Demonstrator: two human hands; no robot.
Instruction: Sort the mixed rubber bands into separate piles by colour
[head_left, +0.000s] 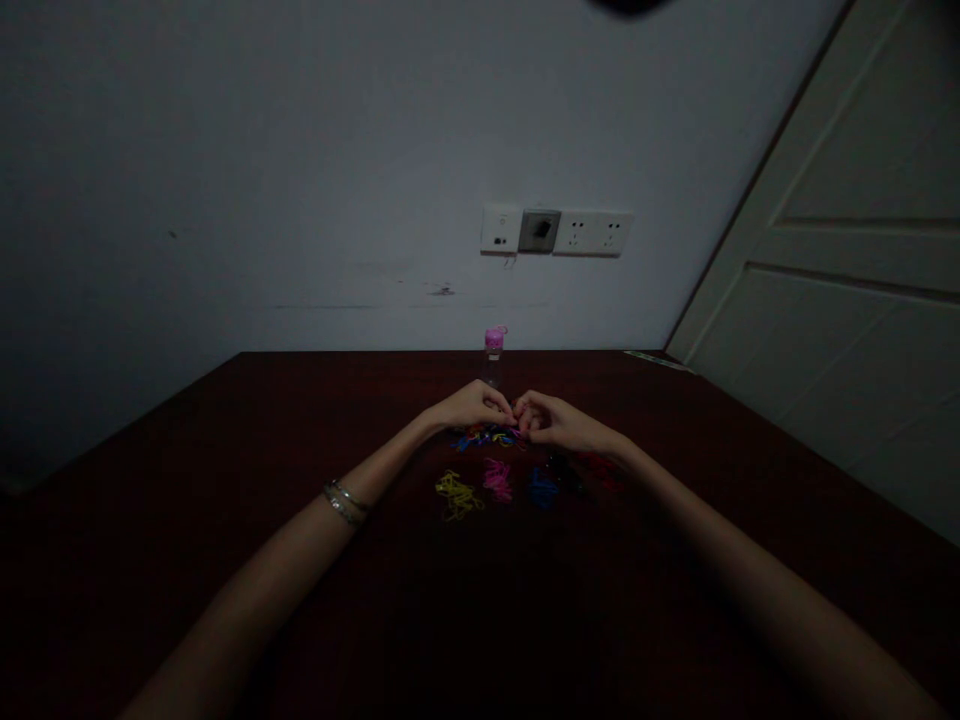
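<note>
Mixed pile of thin, multicoloured bands (487,438) lay on the dark red-brown tabletop (337,600), beneath the hands. Left hand (474,405) and right hand (559,422) met at curled fingertips; any pinched item could not be made out. From the pile: clear, pink-capped bottle (493,345) at 12 o'clock, yellow bands (457,495) at 7, pink bands (497,480) at 6, blue bands (543,487) near 4.

Dim light leaves the plain pale wall (337,180) grey, with dark scuffs (442,291) below and left of the row of socket plates (592,233). Right of the plates, a pale panelled door (862,300) appears slanted, its near edge lined by a dark strip (757,180). Below the plates, the dark reddish-brown tabletop (337,400) meets the wall.
</note>
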